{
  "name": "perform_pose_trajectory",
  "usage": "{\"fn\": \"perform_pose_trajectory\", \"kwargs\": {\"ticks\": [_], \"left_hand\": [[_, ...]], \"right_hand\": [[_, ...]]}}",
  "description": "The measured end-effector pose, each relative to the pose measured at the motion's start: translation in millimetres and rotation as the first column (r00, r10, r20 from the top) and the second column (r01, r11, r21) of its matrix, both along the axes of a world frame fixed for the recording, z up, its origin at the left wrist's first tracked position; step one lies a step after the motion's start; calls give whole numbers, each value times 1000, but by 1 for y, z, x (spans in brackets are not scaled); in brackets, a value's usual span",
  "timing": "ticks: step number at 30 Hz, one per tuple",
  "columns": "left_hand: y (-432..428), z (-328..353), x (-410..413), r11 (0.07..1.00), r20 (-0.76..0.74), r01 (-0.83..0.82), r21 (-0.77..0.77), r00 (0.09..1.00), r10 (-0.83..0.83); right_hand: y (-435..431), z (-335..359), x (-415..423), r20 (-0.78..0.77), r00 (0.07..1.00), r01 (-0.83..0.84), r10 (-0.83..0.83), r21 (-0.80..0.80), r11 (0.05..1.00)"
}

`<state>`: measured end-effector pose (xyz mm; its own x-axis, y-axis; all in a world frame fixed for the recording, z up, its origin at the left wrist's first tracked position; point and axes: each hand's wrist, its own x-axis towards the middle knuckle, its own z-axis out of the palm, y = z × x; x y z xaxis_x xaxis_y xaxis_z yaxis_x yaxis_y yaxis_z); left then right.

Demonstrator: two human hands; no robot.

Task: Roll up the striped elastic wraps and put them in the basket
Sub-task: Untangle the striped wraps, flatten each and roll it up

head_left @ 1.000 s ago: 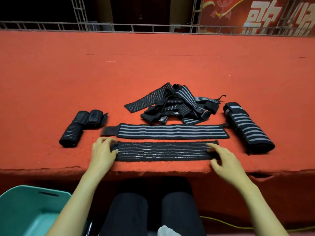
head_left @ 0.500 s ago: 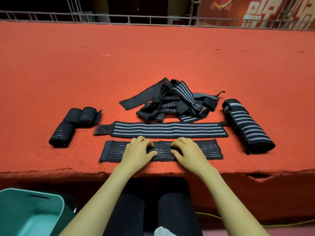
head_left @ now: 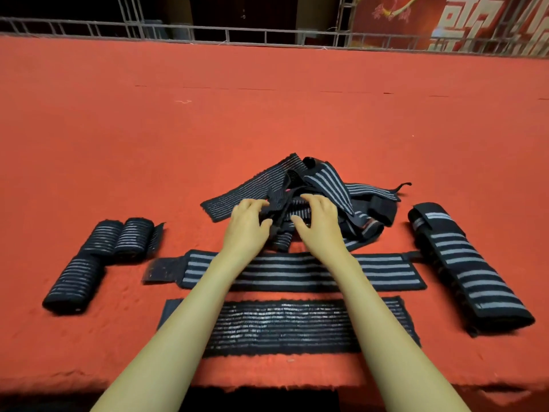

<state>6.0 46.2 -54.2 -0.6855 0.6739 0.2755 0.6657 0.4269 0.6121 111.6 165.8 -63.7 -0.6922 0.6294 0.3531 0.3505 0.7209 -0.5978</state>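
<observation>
Reaching across two flattened wraps, both hands land on the tangled pile of striped wraps (head_left: 335, 184) in the middle of the red counter (head_left: 267, 120). The left hand (head_left: 248, 226) lies on the pile's left side, its fingers (head_left: 254, 203) stretched over a dark strap with the thumb just beside that strap; whether it pinches the strap I cannot tell. The right hand (head_left: 319, 223) arches over the pile's centre, its fingers (head_left: 312, 200) loosely curved and released, the thumb spread apart and touching the fabric.

Under the forearms, the broad-striped wrap (head_left: 285, 272) lies flat and runs left to right, a plain black tab at its left end. Nearer still, close to the counter's near edge, the thin-striped wrap (head_left: 282, 325) lies flat and parallel to it.

At the left, three rolled wraps rest together: two side by side (head_left: 118, 237) and a third roll (head_left: 74, 282) nearer, touching them. At the right, a long bundled wrap (head_left: 463, 269) with broad grey stripes lies at a slant, well apart from the rolls.

Beyond the counter's far edge stand a metal railing (head_left: 208, 32) and a red banner (head_left: 475, 22) with white characters.
</observation>
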Motion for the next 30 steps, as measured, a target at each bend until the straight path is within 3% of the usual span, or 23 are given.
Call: {"fn": "perform_pose_trajectory", "kwargs": {"ticks": [5,10,13,21,26,30], "left_hand": [[18,-12,-22,998,21,-2,-57,1000,3],[14,-10,-32,935,245,-220,279,958,152],[2,-3,-44,888,311,-306,342,929,200],[-30,17,-36,849,249,-143,509,968,14],[-50,35,-24,843,206,-27,538,973,-100],[-67,53,-5,765,230,30,643,946,-230]], "right_hand": [[14,-6,-33,-12,999,35,-36,-26,999],[29,-23,-48,20,992,125,-125,-14,992],[33,-34,-47,33,989,141,-142,39,989],[22,-25,-39,192,970,136,-151,87,987],[1,8,-26,-164,967,219,-193,158,963],[6,20,-23,55,987,147,-154,105,983]]}}
